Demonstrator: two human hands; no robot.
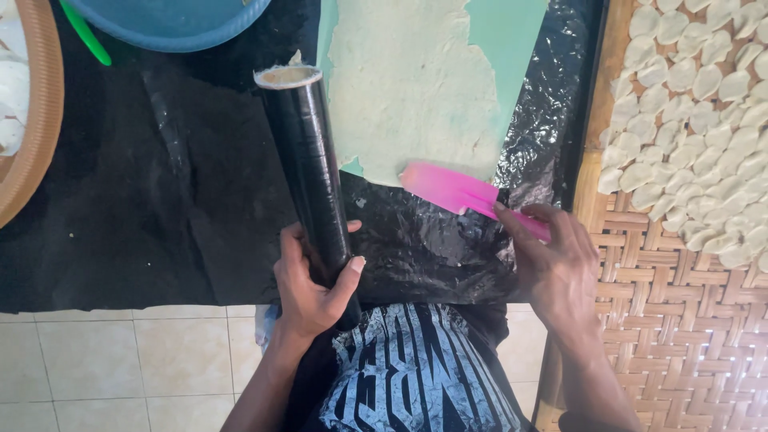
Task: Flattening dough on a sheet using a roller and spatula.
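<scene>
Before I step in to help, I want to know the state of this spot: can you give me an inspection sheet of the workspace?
Surface: black plastic sheet over a dark mat; thin pale dough spread on a green sheet.
Job's things: black roller, propped up on end; pink scraper, its blade at the dough's near edge.
Clutter: blue basin and green stick at the far edge.
Hands: left hand wrapped around the roller's lower end; right hand, fingers on the scraper handle.
Cables: nothing seen.
Surroundings: woven tray with cut dough pieces on the right; another tray on the left; tiled floor.
</scene>
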